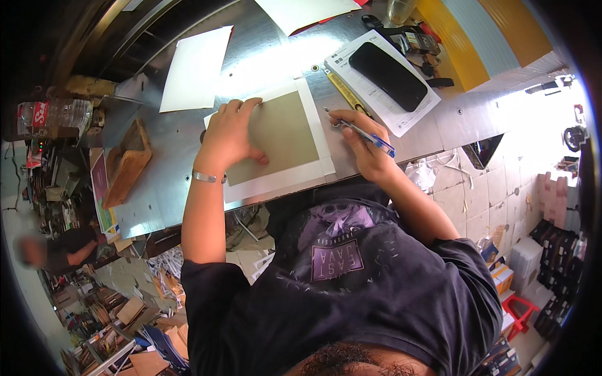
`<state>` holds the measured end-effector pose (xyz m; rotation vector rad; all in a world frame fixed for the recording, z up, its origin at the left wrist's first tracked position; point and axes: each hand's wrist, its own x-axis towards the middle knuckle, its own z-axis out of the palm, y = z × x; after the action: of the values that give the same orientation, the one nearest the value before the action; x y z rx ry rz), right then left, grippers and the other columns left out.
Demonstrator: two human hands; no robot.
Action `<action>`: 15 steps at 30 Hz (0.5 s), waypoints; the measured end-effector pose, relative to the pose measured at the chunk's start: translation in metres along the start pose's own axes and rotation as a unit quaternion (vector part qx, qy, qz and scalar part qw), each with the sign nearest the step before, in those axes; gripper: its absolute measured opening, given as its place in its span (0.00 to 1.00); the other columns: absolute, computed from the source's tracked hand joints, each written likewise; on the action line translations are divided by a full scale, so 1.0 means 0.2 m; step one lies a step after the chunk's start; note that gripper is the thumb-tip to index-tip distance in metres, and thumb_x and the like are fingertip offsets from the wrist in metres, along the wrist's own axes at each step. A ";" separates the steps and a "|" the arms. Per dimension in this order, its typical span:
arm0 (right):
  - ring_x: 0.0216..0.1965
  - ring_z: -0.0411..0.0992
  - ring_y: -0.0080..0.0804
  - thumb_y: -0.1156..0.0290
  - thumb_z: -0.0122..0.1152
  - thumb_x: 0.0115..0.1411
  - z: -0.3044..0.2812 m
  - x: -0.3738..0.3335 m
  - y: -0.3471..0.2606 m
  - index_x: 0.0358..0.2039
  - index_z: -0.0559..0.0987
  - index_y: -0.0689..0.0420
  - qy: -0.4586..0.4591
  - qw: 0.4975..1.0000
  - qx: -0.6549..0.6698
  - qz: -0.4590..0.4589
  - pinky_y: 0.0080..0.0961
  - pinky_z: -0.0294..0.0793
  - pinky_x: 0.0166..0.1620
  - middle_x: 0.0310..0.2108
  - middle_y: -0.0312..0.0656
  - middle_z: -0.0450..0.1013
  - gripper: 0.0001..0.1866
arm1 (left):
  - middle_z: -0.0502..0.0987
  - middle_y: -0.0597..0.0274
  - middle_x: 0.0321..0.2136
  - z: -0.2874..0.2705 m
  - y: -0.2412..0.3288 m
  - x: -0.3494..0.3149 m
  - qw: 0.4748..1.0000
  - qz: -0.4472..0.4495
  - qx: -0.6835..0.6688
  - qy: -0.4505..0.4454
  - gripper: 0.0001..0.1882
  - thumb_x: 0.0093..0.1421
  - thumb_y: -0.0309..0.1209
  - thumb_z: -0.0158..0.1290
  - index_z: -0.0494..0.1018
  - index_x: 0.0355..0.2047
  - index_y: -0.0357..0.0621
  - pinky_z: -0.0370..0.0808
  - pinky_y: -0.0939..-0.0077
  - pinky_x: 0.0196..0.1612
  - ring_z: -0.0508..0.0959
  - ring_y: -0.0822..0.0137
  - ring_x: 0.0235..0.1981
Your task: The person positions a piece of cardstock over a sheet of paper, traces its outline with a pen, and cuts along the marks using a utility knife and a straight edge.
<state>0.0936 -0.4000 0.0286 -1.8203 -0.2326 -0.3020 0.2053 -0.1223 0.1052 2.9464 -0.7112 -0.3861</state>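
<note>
A flat grey-brown board (pixel 287 128) lies on a larger white sheet (pixel 313 119), which shows as a border around it. My left hand (pixel 232 135) rests on the board's left part, thumb and fingers spread, gripping nothing. To the right of the sheet, my right hand (pixel 370 150) holds a pen (pixel 367 135) with a clear barrel and a blue end. Its tip points up and left, beside the sheet and apart from the board. Close by lie a slim yellow-and-black tool (pixel 343 91) and a black phone (pixel 390 75) on printed papers (pixel 401 124).
Two white sheets, one at the left (pixel 195 69) and one farther back (pixel 304 12), lie on the metal table (pixel 433 135). A wooden block (pixel 128 164) stands at the left. A yellow-and-grey stack (pixel 483 44) occupies the back right. At far left a person (pixel 63 247) is partly visible.
</note>
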 end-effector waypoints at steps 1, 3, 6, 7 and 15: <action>0.52 0.80 0.46 0.77 0.57 0.71 0.00 0.00 0.00 0.57 0.80 0.62 -0.002 1.000 -0.004 0.005 0.37 0.76 0.58 0.48 0.52 0.82 0.16 | 0.76 0.57 0.58 0.00 0.01 0.00 1.000 -0.006 0.003 0.006 0.55 0.32 0.36 0.82 0.72 0.65 0.51 0.73 0.53 0.67 0.75 0.47 0.61; 0.52 0.81 0.46 0.75 0.57 0.72 0.00 -0.01 0.00 0.57 0.80 0.62 -0.005 1.000 -0.013 0.014 0.37 0.76 0.58 0.48 0.52 0.82 0.15 | 0.75 0.57 0.57 -0.01 0.02 -0.01 1.000 -0.015 0.011 0.020 0.53 0.33 0.36 0.82 0.73 0.64 0.51 0.72 0.52 0.66 0.75 0.47 0.60; 0.51 0.81 0.45 0.73 0.56 0.74 0.00 -0.01 -0.01 0.57 0.80 0.62 0.007 1.000 -0.004 0.018 0.36 0.76 0.57 0.48 0.51 0.82 0.15 | 0.77 0.55 0.53 -0.07 -0.07 -0.06 0.996 0.021 -0.021 0.083 0.43 0.43 0.33 0.78 0.75 0.62 0.50 0.73 0.59 0.64 0.76 0.52 0.58; 0.51 0.81 0.45 0.72 0.56 0.74 0.00 -0.01 -0.01 0.58 0.80 0.62 0.007 1.000 -0.004 0.015 0.36 0.77 0.57 0.48 0.51 0.82 0.15 | 0.78 0.56 0.50 -0.10 -0.13 -0.09 0.994 0.020 -0.072 0.077 0.39 0.47 0.33 0.76 0.76 0.61 0.49 0.74 0.61 0.62 0.77 0.53 0.56; 0.50 0.82 0.44 0.66 0.55 0.77 0.00 -0.01 0.03 0.58 0.80 0.63 0.014 0.999 0.034 0.016 0.35 0.77 0.57 0.46 0.51 0.82 0.17 | 0.80 0.60 0.58 -0.27 -0.60 -0.46 0.712 0.002 -0.641 0.286 0.17 0.75 0.32 0.54 0.74 0.61 0.41 0.73 0.64 0.64 0.77 0.63 0.62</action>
<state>0.0937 -0.4006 0.0227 -1.7492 -0.1921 -0.2931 0.1923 0.0279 0.1606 1.5360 -0.1650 0.0815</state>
